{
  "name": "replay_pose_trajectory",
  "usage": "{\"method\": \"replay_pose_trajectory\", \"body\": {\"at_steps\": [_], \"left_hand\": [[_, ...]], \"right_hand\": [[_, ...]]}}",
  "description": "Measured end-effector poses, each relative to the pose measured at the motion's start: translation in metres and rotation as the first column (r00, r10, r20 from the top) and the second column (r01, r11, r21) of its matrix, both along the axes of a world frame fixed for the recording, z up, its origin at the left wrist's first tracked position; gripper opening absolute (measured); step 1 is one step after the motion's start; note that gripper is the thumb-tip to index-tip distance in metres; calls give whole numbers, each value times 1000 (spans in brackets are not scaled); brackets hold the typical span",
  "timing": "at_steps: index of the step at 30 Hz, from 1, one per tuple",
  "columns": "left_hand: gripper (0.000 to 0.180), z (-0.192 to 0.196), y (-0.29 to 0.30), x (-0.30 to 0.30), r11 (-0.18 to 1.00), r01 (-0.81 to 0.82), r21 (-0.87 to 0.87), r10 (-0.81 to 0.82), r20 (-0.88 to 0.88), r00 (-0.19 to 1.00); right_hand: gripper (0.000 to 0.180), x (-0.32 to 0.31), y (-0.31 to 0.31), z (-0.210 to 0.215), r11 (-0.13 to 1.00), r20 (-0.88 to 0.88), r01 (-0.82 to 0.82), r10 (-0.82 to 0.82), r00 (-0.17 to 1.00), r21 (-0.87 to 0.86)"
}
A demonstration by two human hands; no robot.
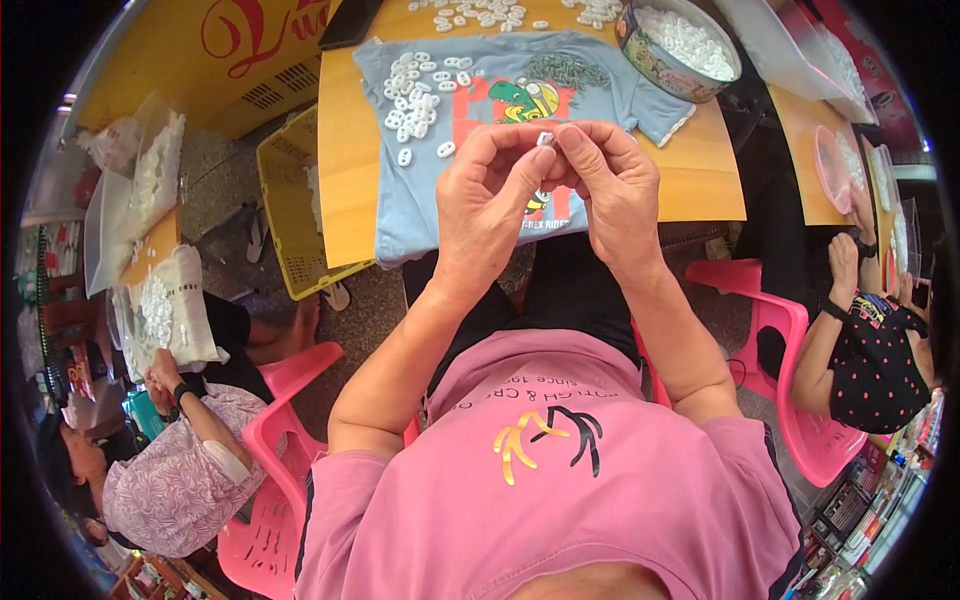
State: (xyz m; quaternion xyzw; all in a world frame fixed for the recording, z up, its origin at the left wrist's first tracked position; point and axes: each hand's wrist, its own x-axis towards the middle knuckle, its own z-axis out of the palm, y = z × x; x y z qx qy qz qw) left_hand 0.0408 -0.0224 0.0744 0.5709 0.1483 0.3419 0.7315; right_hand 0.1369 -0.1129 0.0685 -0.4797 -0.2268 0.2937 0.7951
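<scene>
Both hands meet over a grey-blue T-shirt [400, 210] spread on the table. A small white plastic piece [545, 139] is pinched between the thumb and fingers of my left hand [487, 190]. Against it press the closed fingertips of my right hand [618, 185]; what they hold is too small and hidden to make out. Left of the hands, on the shirt, lies a loose heap of white oval pieces with two holes [410, 105]. Beyond the fingers is a pile of small dark green parts [568, 70], too fine to name.
A round tin [630, 50] full of white pieces stands at the table's far right. More white pieces [480, 12] lie along the far edge. A yellow crate [290, 225] is left of the table. People work at both sides, near pink chairs [285, 440].
</scene>
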Motion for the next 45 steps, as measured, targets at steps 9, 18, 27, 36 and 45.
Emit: {"method": "replay_pose_trajectory", "body": {"at_steps": [9,18,27,36,45], "left_hand": [[14,-6,4,-3,996,6,-85,-5,19,1000],[14,1,1,-3,992,33,-118,-32,13,999],[14,-2,2,-4,988,38,-152,-37,8,999],[15,1,4,-3,939,104,-327,-92,54,994],[16,0,3,-3,934,119,-337,-103,66,993]], "right_hand": [[17,3,-3,3,998,19,-56,56,998,-5],[16,4,-1,6,997,123,-23,32,992,-74],[16,4,-2,6,994,154,-49,63,986,-93],[18,5,1,11,989,-24,-138,137,990,-51],[17,5,0,11,988,-75,-144,141,987,-47]]}}
